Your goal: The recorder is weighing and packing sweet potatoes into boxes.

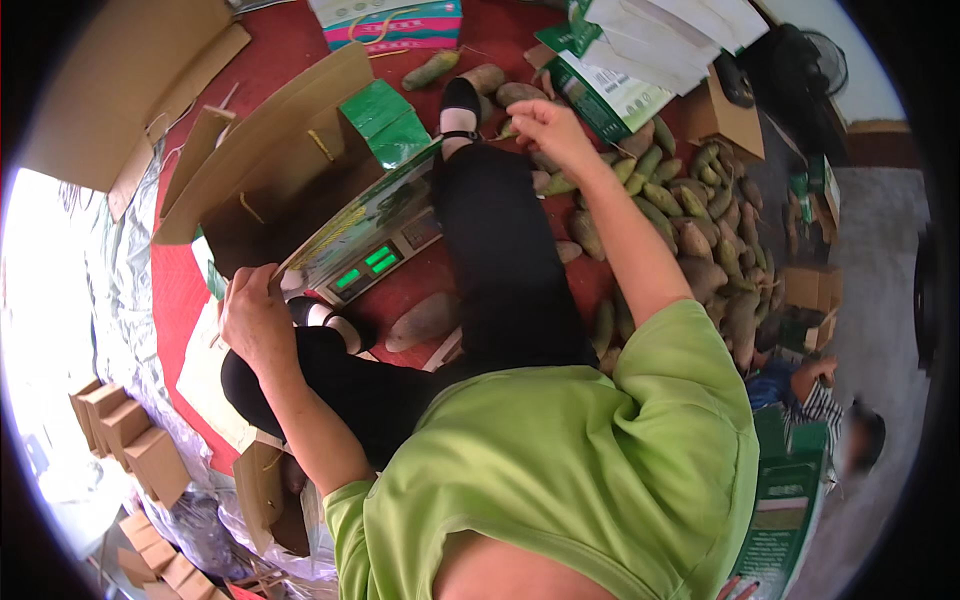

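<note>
My left hand is closed on the near corner of an open cardboard box. The box has a green printed panel and cord handles, and its raised flaps partly hide what is inside. A scale with lit green displays sits against the box's near side. To the right, my right hand hovers over the upper edge of a heap of long green and brown root vegetables. Its fingers are loosely bent and apart, with nothing visible in them. One large brown root lies between my feet.
A red mat covers the floor. Green-and-white cartons overlap the heap's far side, and a pink-and-blue box stands at the top. Small brown boxes are stacked at lower left. Another person is at right, near a fan.
</note>
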Tool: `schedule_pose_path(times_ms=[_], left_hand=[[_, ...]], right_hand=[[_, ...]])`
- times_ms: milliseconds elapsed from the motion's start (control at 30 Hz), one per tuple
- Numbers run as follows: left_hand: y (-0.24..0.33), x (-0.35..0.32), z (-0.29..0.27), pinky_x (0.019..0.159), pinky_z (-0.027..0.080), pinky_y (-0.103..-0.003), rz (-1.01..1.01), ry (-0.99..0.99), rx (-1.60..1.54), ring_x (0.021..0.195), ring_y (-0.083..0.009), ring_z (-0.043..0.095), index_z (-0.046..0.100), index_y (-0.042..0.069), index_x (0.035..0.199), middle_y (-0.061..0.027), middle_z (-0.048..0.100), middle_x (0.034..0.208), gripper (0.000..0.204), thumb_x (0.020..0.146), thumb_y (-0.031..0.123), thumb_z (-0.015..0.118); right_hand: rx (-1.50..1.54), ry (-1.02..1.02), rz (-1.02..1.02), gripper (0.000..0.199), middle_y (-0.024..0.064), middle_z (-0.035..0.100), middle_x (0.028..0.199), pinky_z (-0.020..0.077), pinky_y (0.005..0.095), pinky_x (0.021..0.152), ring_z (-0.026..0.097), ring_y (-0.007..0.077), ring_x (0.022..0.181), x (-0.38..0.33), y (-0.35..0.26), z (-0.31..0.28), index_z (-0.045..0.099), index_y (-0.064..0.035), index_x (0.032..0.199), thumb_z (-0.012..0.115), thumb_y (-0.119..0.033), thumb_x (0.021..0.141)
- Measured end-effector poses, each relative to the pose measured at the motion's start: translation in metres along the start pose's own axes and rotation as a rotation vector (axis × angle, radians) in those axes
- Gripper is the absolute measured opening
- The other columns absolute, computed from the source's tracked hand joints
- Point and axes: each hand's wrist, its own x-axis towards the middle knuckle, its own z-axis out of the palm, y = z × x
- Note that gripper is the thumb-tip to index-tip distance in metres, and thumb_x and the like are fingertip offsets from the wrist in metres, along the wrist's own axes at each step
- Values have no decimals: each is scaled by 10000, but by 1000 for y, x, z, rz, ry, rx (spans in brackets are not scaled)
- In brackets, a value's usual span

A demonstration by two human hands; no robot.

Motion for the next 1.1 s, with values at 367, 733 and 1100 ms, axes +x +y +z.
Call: schedule_pose_path(times_ms=[367,733,1100], left_hand=[[1,-2,7,866,450,-393,71,52,31,879,-268,633,709,117,929,-36,689,916,148,829,218,669],[-4,-1,17,886,414,-398,205,208,40,846,-244,628,694,104,891,-27,689,881,127,813,205,689],[-7,2,17,845,427,-396,222,231,36,817,-268,616,681,58,855,-61,680,842,131,791,169,709]], right_hand=[[-410,7,253,165,160,690,929,529,393,753,674,323,854,-130,206,17,708,-40,882,649,-155,779],[-612,264,377,231,196,685,918,529,445,810,663,362,902,-164,280,-56,716,-68,910,656,-235,764],[-628,517,821,540,203,637,1160,482,408,942,606,349,1101,-159,311,-148,589,-34,1200,698,-227,708]])
